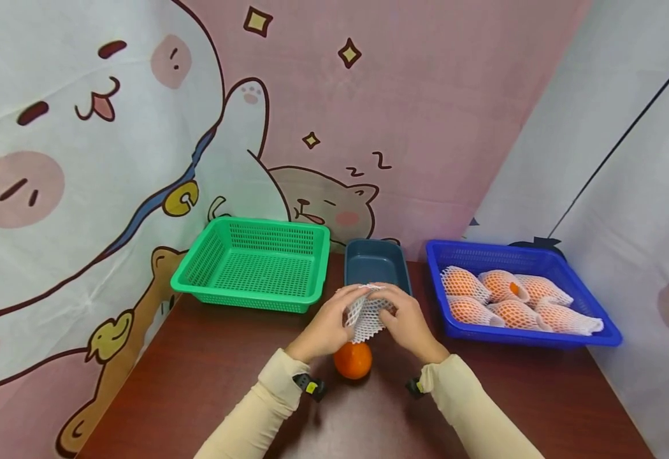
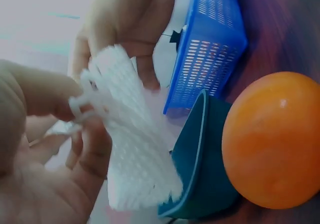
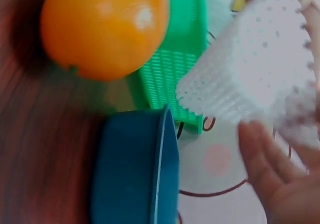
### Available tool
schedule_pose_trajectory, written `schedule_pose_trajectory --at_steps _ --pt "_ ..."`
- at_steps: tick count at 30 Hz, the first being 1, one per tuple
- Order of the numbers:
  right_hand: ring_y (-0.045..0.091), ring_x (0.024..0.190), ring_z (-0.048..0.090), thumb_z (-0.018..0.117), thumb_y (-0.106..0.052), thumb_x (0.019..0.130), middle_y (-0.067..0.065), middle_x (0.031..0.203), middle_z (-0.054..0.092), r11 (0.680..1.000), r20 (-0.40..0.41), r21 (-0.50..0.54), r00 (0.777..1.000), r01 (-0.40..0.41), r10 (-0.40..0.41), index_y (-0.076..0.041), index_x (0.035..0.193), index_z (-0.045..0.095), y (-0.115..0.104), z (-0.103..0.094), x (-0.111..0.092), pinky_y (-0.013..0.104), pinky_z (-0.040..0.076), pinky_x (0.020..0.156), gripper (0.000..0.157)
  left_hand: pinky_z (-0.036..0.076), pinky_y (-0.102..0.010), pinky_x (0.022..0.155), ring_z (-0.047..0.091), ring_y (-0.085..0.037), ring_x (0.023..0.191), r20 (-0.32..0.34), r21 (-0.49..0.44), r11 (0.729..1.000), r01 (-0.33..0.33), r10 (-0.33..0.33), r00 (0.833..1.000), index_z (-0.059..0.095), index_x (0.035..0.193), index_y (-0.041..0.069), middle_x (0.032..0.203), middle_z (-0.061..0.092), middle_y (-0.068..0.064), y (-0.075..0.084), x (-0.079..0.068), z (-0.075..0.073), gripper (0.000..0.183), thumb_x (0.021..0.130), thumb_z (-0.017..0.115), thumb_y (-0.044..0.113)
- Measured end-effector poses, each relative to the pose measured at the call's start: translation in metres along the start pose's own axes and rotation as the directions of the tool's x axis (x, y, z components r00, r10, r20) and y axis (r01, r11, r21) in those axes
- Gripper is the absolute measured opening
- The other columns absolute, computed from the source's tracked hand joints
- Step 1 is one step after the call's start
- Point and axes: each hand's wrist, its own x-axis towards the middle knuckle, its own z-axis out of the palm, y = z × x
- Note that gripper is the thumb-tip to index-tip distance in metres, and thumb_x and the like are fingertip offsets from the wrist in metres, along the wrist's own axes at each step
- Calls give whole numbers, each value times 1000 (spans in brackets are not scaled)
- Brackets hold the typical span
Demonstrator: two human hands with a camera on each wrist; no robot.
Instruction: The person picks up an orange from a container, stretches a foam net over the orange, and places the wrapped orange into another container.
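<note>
Both hands hold up a white foam fruit net (image 1: 366,319) above the table. My left hand (image 1: 329,325) pinches the net's edge between thumb and fingers, as the left wrist view shows. On its other side my right hand (image 1: 406,319) grips the net by the rim, fingers on top and thumb at the side. The net looks empty in the right wrist view (image 3: 240,58). Just below and nearer to me, a bare orange (image 1: 353,362) rests on the table between the forearms, touched by neither hand.
A green basket (image 1: 248,303) stands at the back left with nothing in it. Behind the hands is a small dark teal bin (image 1: 374,250). At the right, a blue basket (image 1: 535,341) holds several oranges in foam nets (image 1: 465,285). Printed cloth hangs behind the dark wooden table (image 1: 197,382).
</note>
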Motion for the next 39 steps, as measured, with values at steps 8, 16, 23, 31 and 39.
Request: schedule_pose_trajectory --at_steps 8,16,23,31,39 --pt "45 111 53 58 17 82 21 136 52 928 124 337 984 -161 125 3 133 56 -8 -23 -7 32 55 79 54 41 -25 59 51 -34 105 59 -299 954 -10 29 998 43 144 1 149 37 -11 -28 -7 -6 82 67 55 -24" --pt "32 112 54 64 15 71 11 137 53 989 164 41 977 -142 133 -8 134 59 -7 -19 -13 26 52 65 67 50 -28 66 56 -21 81 24 -229 973 -5 11 1000 43 147 13 136 46 -10 -27 -12 2 76 79 71 -7" --pt "28 119 53 64 12 70 10 136 54 983 132 -112 978 -148 162 -7 133 60 -9 -19 -13 35 53 76 66 47 -32 70 57 -26 80 -200 -139 972 188 -213 956 49 139 10 115 57 -16 -32 -32 22 51 93 65 24" --pt "28 122 52 64 11 70 11 137 54 977 129 -120 973 -178 193 -7 132 60 -1 -18 -17 43 50 88 65 44 -49 91 56 -35 107 -71 105 919 379 -374 925 58 129 2 118 61 -17 -41 -48 48 60 89 65 45" --pt "31 124 50 66 10 71 12 138 53 972 144 -113 965 -204 220 -9 133 60 4 -14 -20 49 45 96 65 46 -39 77 55 -25 94 59 184 902 392 -408 911 60 129 8 108 65 -5 -38 -51 55 72 78 71 58"
